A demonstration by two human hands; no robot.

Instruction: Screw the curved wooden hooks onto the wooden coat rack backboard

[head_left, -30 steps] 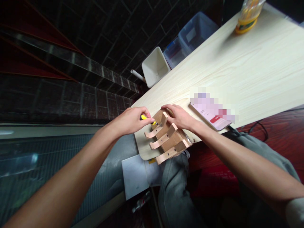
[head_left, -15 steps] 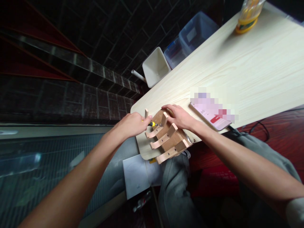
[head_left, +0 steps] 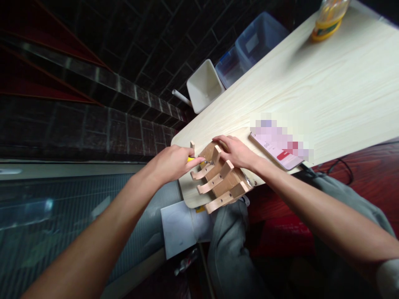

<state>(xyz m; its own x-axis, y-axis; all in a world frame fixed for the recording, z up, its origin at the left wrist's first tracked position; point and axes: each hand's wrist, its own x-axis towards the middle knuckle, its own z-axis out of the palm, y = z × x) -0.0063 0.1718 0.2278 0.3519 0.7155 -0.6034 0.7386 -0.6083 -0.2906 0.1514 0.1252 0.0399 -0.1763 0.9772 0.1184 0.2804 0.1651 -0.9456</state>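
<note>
My left hand [head_left: 173,162] is closed around a yellow-handled screwdriver [head_left: 190,159], mostly hidden by the fingers. Its thin metal tip points right, at the foot of a wooden hook on a brown wooden hook rack [head_left: 222,189]. Several pale hooks stand up from the rack's board, with dark screw holes or heads on them. From the far side, my right hand [head_left: 234,152] grips the board's end beside that hook, its fingers over the edge. The rack lies tilted at the table's near corner, partly above my leg.
On the pale table [head_left: 280,91] lies a phone [head_left: 279,147], right of my right hand. A yellow-based clear bottle [head_left: 327,25] stands at the far end. Behind the table edge are a white bin [head_left: 204,87] and clear plastic boxes [head_left: 262,39]. A white box [head_left: 177,232] sits below the corner.
My left fingers have shifted on the screwdriver, the fingertips now further forward over its dark front part. My right hand and the rack stay almost where they were.
</note>
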